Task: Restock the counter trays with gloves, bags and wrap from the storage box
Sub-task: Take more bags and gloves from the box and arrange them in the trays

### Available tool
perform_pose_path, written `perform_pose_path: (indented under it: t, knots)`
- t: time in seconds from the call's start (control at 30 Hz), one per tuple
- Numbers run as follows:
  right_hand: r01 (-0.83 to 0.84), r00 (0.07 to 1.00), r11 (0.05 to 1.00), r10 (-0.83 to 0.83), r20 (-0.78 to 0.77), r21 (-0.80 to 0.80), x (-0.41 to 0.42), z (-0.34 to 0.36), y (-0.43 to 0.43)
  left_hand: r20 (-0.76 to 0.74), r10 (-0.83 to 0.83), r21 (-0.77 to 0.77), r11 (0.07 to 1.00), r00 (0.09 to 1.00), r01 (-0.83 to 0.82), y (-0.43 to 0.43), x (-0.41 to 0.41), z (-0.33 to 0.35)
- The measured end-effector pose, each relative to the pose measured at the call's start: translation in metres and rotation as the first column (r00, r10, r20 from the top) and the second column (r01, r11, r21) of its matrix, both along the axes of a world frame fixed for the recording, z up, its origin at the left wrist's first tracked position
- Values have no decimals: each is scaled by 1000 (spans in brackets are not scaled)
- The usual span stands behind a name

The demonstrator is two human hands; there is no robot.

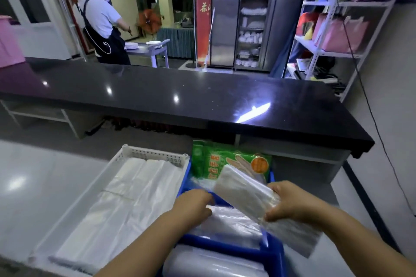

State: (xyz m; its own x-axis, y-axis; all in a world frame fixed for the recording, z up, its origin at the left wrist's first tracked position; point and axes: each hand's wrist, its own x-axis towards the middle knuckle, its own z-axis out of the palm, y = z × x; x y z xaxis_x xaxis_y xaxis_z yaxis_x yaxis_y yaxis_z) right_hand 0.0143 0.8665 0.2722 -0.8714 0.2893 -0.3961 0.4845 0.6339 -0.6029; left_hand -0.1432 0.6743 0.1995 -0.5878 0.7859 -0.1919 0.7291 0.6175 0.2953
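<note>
From the head camera we looked down over a white perforated tray (153,153) on the left and a blue storage box (273,252) just beside it on the right, both on a pale grey surface below a long black counter (180,96).

Our right hand (290,202) held a stack of clear bags (243,193) above the box, thumb and fingers curled round its right end, the stack tilted with its far end raised towards a green glove packet (225,162). That packet stood at the far end of the box, leaning back.

Our left hand (193,202) reached into the middle of the box with its fingers bent down at the lower left end of the stack. We could not tell whether they pinched the plastic or only touched it. Under both hands lay more clear film (229,222) in the middle compartment, and a roll of wrap (213,263) lay in the nearest one.

The white tray held folded white bags (126,198) lying lengthwise in rows.

Beyond the counter a person in an apron (101,22) stood at a cart with plates (155,45), and metal shelving (337,29) rose on the right.
</note>
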Motion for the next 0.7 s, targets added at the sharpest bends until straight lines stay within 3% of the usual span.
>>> perform_pose_path:
  t: [0.1,0.2,0.33,0.47,0.7]
  knots:
    - [14,1000,991,-14,3,135,1,-6,3,-122,-179,-244,959,976,146,13,1,-14]
    - [17,1000,959,-13,-16,283,3,-12,6,-166,-228,-317,933,959,167,18,3,-25]
    - [-16,999,902,27,-18,432,3,-18,3,-205,-255,-327,928,945,180,22,1,-29]
    - [-14,998,852,47,-50,523,-2,-19,-4,-154,-254,-353,917,955,187,21,-1,-29]
    - [39,996,812,13,-84,583,-15,-15,-11,51,-33,-216,975,998,43,17,-7,-28]
